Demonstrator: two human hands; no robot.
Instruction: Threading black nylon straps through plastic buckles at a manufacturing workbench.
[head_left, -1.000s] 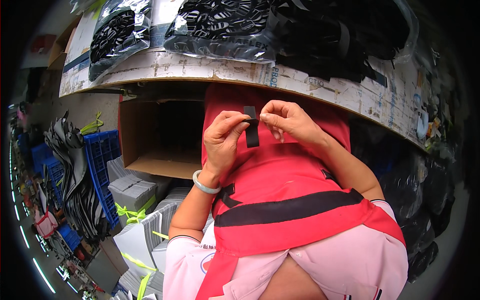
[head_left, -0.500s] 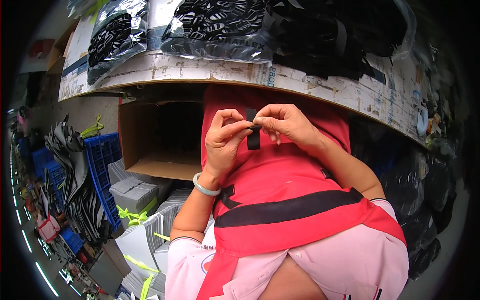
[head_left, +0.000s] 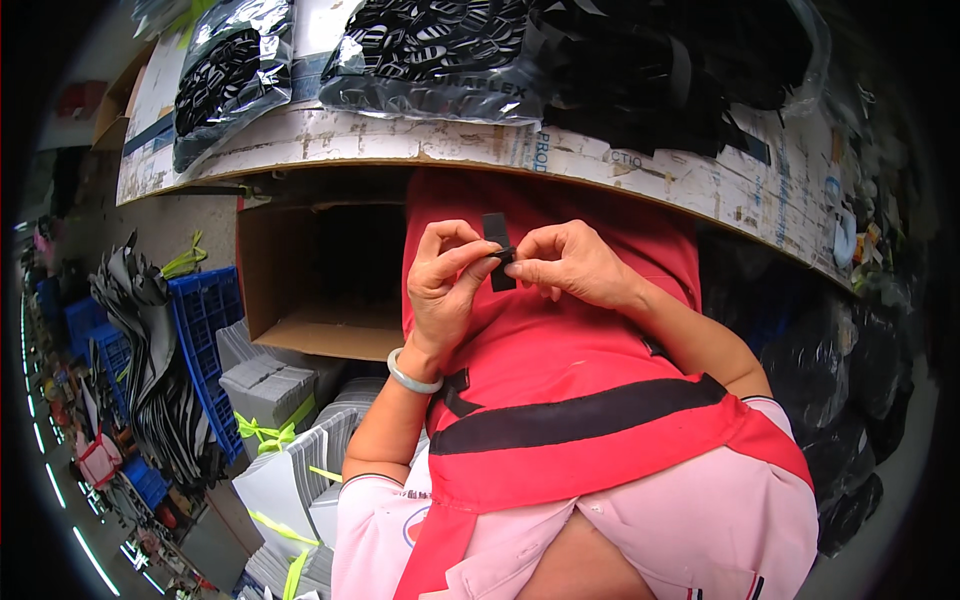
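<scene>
Worktable (head_left: 400,138) ahead; left hand (head_left: 445,285) pinches black strap (head_left: 496,230); right hand (head_left: 582,265), nearly closed, meets it, hold unclear. Best kept flat, untwisted.

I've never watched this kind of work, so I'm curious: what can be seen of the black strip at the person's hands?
The black strip is narrow, flat and matte, and looks like fabric or webbing. It runs nearly upright in the picture, slightly tilted, in front of the red apron. The left hand pinches near its middle; the right hand has its fingertips at the strip's right side, their grip unclear. Something small and dark crosses there, too hidden to identify.
</scene>
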